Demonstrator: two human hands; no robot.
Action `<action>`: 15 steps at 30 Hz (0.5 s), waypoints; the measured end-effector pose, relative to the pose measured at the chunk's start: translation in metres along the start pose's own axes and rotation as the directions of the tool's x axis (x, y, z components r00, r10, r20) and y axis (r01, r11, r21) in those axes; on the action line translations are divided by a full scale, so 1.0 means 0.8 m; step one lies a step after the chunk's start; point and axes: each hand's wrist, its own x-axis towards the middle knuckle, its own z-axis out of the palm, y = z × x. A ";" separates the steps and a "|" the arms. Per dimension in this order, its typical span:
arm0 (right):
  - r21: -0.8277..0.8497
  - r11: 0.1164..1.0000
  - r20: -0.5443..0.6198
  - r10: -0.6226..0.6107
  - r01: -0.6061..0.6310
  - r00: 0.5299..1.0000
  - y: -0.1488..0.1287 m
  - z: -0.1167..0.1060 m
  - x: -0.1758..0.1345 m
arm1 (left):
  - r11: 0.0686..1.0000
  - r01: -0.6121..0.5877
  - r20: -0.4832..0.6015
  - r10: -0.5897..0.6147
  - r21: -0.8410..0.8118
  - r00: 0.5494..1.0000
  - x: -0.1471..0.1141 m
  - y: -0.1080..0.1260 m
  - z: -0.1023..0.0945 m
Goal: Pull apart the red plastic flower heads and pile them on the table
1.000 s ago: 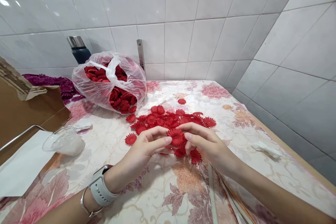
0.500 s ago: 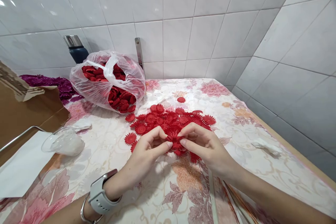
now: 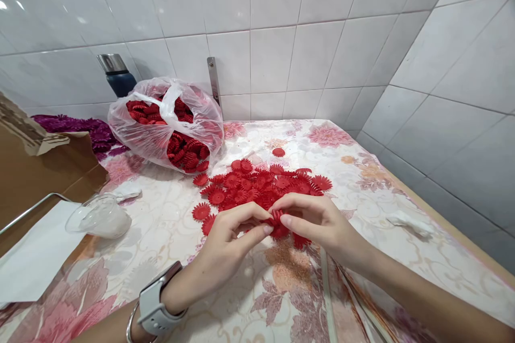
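Observation:
Between my two hands is a red artificial flower, with fringed petals bunched up. My left hand, wearing a watch and a bangle on its wrist, pinches its left side between thumb and forefinger. From the other side my right hand pinches the same flower with thumb and forefinger. Parts of the flower are covered by my fingers. Just beyond lies a spread heap of similar red flowers, some of them loose at its edges. One red flower sits apart behind the heap.
A clear plastic bag full of red flowers stands at the back left, a dark bottle behind it. To the left are a cardboard box, white paper and a clear cup. Thin stems lie near my right forearm.
Both hands have shifted slightly, and the flower between them has turned, its petals now more bunched. My left fingers have moved a little to the right and down.

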 end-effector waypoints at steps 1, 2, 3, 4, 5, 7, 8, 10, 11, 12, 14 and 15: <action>0.002 1.000 0.008 -0.009 0.009 1.000 -0.002 -0.002 0.000 | 1.000 -0.005 -0.013 0.006 0.006 1.000 0.000 0.001 0.000; 0.015 1.000 0.017 -0.013 0.013 1.000 -0.003 -0.003 0.000 | 1.000 -0.011 -0.030 0.011 0.010 0.999 0.000 0.002 0.000; 0.037 0.999 0.024 -0.013 0.012 1.000 -0.004 -0.004 0.000 | 1.000 -0.013 -0.046 0.014 0.007 0.999 0.000 0.004 0.000; 0.060 0.998 0.029 -0.014 0.012 0.999 -0.005 -0.005 0.001 | 1.000 -0.009 -0.060 0.009 -0.006 0.998 0.000 0.005 0.000; 0.078 0.997 0.028 -0.016 0.013 0.999 -0.005 -0.005 0.001 | 0.999 0.005 -0.064 -0.007 -0.031 0.998 0.001 0.006 0.001; 0.095 0.995 0.024 -0.017 0.015 1.000 -0.004 -0.006 0.002 | 0.992 0.055 -0.049 -0.061 -0.116 0.997 0.004 0.008 0.001; 0.097 0.995 0.026 -0.018 0.015 0.999 -0.004 -0.005 0.003 | 0.983 0.081 -0.033 -0.088 -0.162 0.996 0.005 0.009 0.001; 0.097 0.995 0.043 -0.014 0.010 0.999 -0.004 -0.005 0.003 | 0.967 0.117 -0.007 -0.121 -0.225 0.993 0.008 0.010 0.000; 0.094 0.996 0.053 -0.011 0.006 0.999 -0.004 -0.004 0.003 | 0.963 0.121 -0.004 -0.126 -0.239 0.992 0.009 0.009 -0.001; 0.086 0.996 0.058 -0.009 0.004 0.998 -0.004 -0.003 0.002 | 0.963 0.117 -0.010 -0.123 -0.241 0.992 0.010 0.009 -0.001; 0.051 0.999 0.047 -0.011 0.009 0.999 -0.005 -0.001 0.001 | 0.970 0.098 -0.035 -0.109 -0.224 0.993 0.010 0.007 -0.002; 0.025 1.000 0.034 -0.019 0.019 0.999 -0.005 0.000 0.000 | 0.974 0.088 -0.048 -0.100 -0.211 0.994 0.009 0.006 -0.003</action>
